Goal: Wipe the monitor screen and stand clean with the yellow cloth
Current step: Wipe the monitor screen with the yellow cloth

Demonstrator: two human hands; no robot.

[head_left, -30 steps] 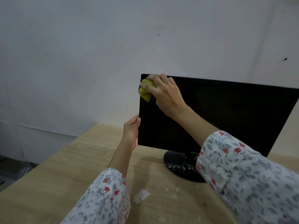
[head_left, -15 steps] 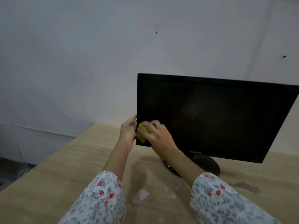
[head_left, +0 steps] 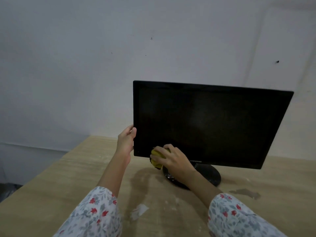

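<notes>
A black monitor (head_left: 210,124) with a dark screen stands on a round black stand (head_left: 212,175) speckled with white spots. My right hand (head_left: 172,158) presses a bunched yellow cloth (head_left: 156,159) against the lower left part of the screen, at the bottom bezel. Most of the cloth is hidden under my fingers. My left hand (head_left: 126,141) grips the monitor's left edge near the bottom corner, thumb on the front bezel.
The monitor rests on a light wooden table (head_left: 51,194) with white paint flecks and a dark stain (head_left: 244,193) to the right of the stand. A plain white wall (head_left: 85,65) rises close behind. The table's left edge drops to a dark floor.
My right hand with the cloth came down the screen's left side from the top corner to the bottom, then slid a little to the right along the bottom bezel. My left hand kept holding the left edge.
</notes>
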